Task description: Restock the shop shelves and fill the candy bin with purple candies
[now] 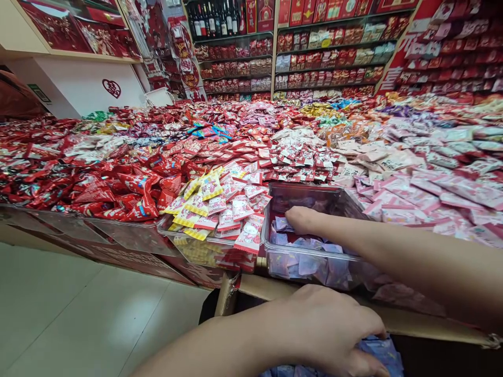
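Observation:
My right hand (301, 220) reaches into a clear plastic bin (310, 193) partly filled with pale purple wrapped candies (302, 262). Its fingers dip down among the wrappers, so I cannot see what they grip. My left hand (334, 327) is low in the foreground, curled over more purple candy packets (379, 353) inside a cardboard box (251, 285) below the counter edge. The fingers are closed onto these packets.
A wide counter is heaped with wrapped sweets: red ones (98, 183) at left, yellow and pink packets (220, 204) beside the bin, pink packets (424, 188) at right. Shelves of boxes and bottles (236, 47) line the back wall. Pale tiled floor (70, 309) lies lower left.

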The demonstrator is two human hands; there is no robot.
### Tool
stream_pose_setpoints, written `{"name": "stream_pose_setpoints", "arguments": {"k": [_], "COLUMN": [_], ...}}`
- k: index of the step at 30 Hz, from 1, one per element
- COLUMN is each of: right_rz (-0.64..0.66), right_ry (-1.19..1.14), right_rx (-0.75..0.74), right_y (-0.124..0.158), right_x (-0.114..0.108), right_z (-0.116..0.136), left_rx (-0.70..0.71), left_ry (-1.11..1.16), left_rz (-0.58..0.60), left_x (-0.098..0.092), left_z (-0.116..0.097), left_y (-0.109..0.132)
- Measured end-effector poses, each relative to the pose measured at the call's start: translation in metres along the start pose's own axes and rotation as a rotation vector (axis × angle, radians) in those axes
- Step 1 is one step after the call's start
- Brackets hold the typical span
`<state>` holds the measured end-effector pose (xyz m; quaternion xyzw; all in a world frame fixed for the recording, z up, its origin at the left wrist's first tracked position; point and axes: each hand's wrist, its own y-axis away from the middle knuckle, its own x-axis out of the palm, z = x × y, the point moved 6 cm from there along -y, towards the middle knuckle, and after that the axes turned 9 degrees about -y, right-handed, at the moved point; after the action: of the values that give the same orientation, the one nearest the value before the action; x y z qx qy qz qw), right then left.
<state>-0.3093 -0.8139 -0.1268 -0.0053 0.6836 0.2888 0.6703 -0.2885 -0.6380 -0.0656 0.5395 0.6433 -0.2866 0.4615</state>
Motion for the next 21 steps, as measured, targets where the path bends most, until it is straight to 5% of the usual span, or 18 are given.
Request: {"name": "stream_pose_setpoints", "arguments": {"k": [14,21], "right_rz": [-0.041,0.219], "right_ry": [-0.132,-0.429], "right_rx": [-0.017,-0.059], "right_y": [0.002,0.015], "right_x": [-0.017,-0.007], "right_z": [0.004,0.020], "left_rx": [-0.009,-0.007], "left_ry": [0.006,0.022], "left_rz": [0.042,-0.012], "left_x": [0.001,0.002], "left_z": [0.000,0.002], "left_y": [-0.001,-0.001]}}
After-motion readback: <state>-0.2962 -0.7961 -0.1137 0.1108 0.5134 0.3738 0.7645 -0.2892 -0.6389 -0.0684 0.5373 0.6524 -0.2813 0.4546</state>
